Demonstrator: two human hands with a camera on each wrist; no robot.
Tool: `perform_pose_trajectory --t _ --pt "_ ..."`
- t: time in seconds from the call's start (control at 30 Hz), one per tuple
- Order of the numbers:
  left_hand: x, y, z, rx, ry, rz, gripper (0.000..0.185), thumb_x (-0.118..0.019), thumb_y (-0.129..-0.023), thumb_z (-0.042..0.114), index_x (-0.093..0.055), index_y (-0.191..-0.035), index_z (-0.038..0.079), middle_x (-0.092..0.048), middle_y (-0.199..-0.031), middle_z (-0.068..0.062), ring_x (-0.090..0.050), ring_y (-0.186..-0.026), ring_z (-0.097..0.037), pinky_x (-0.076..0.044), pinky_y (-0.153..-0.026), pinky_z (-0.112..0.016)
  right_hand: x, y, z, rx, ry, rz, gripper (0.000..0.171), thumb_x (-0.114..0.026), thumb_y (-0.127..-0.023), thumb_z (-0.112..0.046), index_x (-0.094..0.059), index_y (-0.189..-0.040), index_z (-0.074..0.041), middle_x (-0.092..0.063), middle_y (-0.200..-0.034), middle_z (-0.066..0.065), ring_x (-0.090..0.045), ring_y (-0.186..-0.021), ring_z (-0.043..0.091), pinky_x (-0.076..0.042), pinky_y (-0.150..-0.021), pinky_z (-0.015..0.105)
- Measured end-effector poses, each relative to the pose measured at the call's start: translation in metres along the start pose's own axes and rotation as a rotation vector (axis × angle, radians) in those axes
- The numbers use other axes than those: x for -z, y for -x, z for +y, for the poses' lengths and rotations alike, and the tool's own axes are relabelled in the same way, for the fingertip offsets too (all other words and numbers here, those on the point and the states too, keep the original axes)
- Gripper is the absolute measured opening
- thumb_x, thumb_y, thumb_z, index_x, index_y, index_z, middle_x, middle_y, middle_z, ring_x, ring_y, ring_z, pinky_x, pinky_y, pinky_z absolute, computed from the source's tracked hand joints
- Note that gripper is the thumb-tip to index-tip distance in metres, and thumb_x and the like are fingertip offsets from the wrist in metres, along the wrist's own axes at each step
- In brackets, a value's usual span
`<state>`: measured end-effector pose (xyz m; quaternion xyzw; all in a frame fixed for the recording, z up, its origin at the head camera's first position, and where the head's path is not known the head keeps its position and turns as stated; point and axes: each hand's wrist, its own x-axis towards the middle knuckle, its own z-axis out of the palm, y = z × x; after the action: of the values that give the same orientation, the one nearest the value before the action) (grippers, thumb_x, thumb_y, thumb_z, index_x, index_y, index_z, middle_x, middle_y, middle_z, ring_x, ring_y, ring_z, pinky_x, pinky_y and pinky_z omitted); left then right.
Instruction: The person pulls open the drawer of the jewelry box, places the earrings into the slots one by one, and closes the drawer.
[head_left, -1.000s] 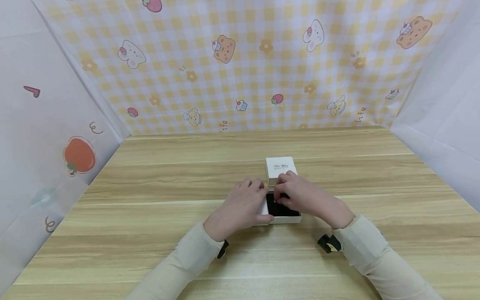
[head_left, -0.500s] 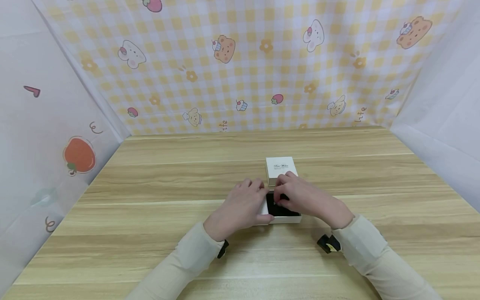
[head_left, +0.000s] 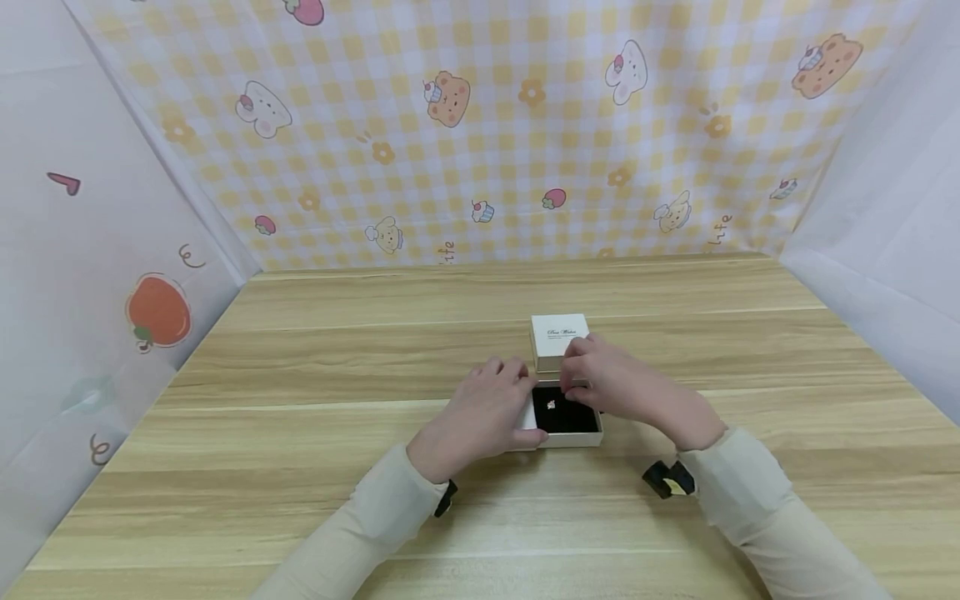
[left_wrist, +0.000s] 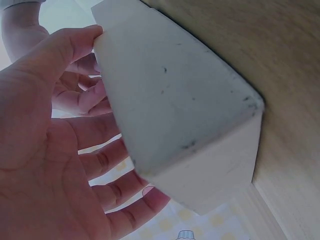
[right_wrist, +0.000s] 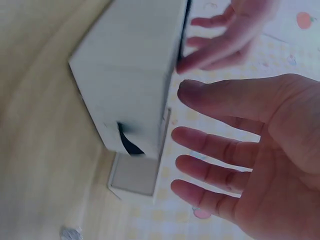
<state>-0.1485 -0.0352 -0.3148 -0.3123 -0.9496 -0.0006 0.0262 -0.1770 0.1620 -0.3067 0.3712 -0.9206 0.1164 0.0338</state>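
A small white box base (head_left: 592,437) with a black lining lies open on the wooden table (head_left: 315,433); a tiny pink-and-silver piece (head_left: 551,405) sits in the lining. My left hand (head_left: 517,404) grips the base's left side, thumb on the near edge and fingers round the far edge. In the left wrist view the box base (left_wrist: 175,110) fills the frame beside the left hand (left_wrist: 85,130). My right hand (head_left: 581,379) hovers over the base's far right corner, fingers relaxed and holding nothing. The right hand (right_wrist: 200,150) shows spread beside the box base (right_wrist: 135,75).
The white lid (head_left: 557,333) with fine print stands just behind the base, also seen as the lid (right_wrist: 135,175) in the right wrist view. Patterned cloth walls (head_left: 480,125) close the table's back and sides. Bare wood surrounds the box.
My right hand has drawn back to the right, off the black lining, uncovering the tiny pink piece. The left hand and the box have not moved.
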Motion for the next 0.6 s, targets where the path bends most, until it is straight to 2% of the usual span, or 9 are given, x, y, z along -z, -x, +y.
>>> perform_pose_trajectory --t 0.27,0.47,0.6 --pt "0.000 0.000 0.000 -0.004 -0.008 0.008 0.066 -0.063 -0.077 0.060 -0.058 -0.123 0.012 -0.053 -0.118 -0.001 -0.050 -0.103 -0.020 -0.046 -0.088 -0.036 0.017 0.007 0.006 -0.142 -0.047 -0.092 0.006 -0.070 -0.081 -0.010 -0.067 -0.079 -0.014 -0.059 -0.092 0.004 -0.053 -0.091 0.024 -0.047 -0.077 0.040" --pt "-0.001 0.000 0.000 0.000 0.001 -0.004 0.067 -0.063 -0.077 0.059 -0.057 -0.125 0.012 -0.052 -0.119 -0.001 -0.049 -0.104 -0.021 -0.045 -0.090 -0.036 0.026 0.013 0.012 -0.247 -0.054 -0.211 0.003 -0.067 -0.082 -0.010 -0.066 -0.085 -0.011 -0.059 -0.095 0.008 -0.054 -0.097 0.029 -0.048 -0.080 0.043" --pt "-0.001 0.000 0.000 -0.001 -0.002 -0.005 0.067 -0.063 -0.078 0.059 -0.057 -0.125 0.012 -0.052 -0.120 -0.001 -0.049 -0.105 -0.021 -0.045 -0.090 -0.036 0.029 0.015 0.017 -0.286 -0.041 -0.302 0.006 -0.066 -0.081 -0.010 -0.065 -0.086 -0.007 -0.058 -0.092 0.010 -0.055 -0.092 0.029 -0.048 -0.079 0.043"
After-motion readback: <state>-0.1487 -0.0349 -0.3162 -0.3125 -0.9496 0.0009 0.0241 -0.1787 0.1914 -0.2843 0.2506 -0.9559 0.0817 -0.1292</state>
